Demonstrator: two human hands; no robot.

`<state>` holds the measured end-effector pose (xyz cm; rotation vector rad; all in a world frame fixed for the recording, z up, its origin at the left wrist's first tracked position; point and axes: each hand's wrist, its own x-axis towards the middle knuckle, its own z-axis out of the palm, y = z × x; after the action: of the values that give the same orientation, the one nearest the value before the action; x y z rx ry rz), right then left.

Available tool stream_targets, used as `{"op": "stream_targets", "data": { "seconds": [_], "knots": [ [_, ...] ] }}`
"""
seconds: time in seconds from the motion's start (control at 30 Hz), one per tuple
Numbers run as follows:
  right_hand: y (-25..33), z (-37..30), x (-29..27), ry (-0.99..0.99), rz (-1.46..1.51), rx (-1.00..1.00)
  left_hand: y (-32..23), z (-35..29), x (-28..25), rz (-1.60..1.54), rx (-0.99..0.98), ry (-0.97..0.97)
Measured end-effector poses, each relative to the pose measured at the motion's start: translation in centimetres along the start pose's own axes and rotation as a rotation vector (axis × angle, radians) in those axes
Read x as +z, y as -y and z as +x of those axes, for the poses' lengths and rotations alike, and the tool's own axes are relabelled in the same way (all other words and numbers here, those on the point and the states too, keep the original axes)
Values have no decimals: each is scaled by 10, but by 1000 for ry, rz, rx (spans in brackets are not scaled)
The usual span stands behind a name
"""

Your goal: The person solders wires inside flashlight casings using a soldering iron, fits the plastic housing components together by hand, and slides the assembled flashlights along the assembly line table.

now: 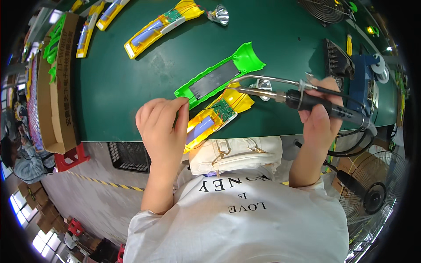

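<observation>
On the far left, a cardboard box (68,98) is standing with green plastic parts (51,46) along its edge. Beside it, two yellow housings (89,33) are lying on the green tabletop (114,96), and a third yellow casing (149,36) is resting further right, a wired reflector (220,15) trailing from its end. The left hand (162,117) is bunching its fingers at the lower-left end of a green shell (215,79); whether they are gripping it cannot be told. Just below, an open yellow shell (239,104) is lying at the tabletop's near edge, showing a blue cell (201,128) and a circuit board (225,110). The right hand (322,105) is clasping a soldering iron (300,100), whose tip is pointing left above the two shells, contact unclear. Further right, a blue device (360,66) is standing near a wire spool (380,69).
</observation>
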<state>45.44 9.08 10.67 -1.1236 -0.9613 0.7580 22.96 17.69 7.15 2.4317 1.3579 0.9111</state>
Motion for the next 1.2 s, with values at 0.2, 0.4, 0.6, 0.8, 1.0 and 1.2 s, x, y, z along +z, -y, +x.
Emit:
{"op": "stream_targets", "data": {
  "seconds": [0.2, 0.4, 0.6, 0.8, 1.0, 1.2],
  "knots": [
    [-9, 31, 29, 167, -101, 6, 11, 13, -6, -25, 129, 184],
    [-24, 49, 33, 245, -115, 180, 13, 32, -12, -43, 88, 421],
    [-44, 51, 29, 281, -45, 235, 12, 38, -12, 16, 17, 469],
    [-45, 51, 30, 262, -111, 272, 11, 40, -12, 33, 27, 471],
    [-47, 50, 32, 331, -166, 244, 12, 40, -13, 19, 42, 494],
    [-42, 50, 34, 317, -166, 278, 10, 41, -13, 72, 56, 488]
  ]
}}
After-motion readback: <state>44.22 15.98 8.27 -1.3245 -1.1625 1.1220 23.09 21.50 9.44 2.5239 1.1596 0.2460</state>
